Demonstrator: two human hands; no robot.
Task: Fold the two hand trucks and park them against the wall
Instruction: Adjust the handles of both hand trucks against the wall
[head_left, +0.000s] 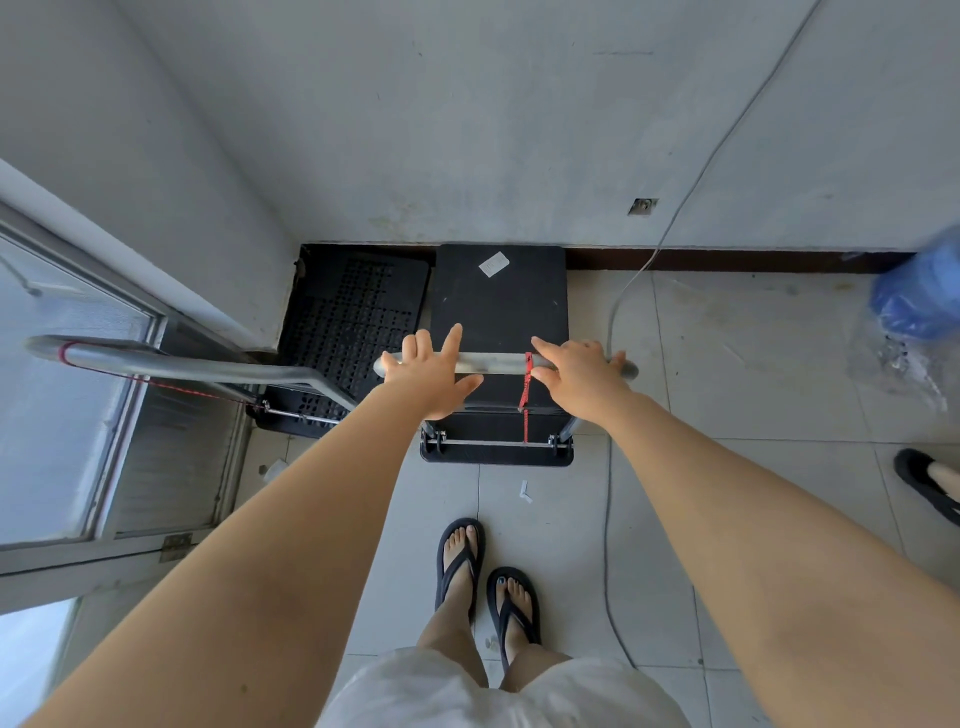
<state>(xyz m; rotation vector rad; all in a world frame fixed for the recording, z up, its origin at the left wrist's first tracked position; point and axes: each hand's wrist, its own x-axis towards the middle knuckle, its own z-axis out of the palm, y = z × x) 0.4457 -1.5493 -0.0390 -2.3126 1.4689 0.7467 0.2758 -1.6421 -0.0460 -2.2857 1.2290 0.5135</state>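
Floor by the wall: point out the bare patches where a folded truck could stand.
Free: the tiles along the brown skirting, between the solid-deck truck and the blue bottle, crossed only by a thin cable. Crowded: the corner left, where the perforated-deck truck fills the space between the glazed door frame and the solid-deck truck.

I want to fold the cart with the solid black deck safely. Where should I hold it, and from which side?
Grip the metal handle bar, coming from above at the near end. It is a round horizontal tube at hand height, wide enough for both hands. The left hand and right hand rest on it, either side of the red cord; keep clear of that.
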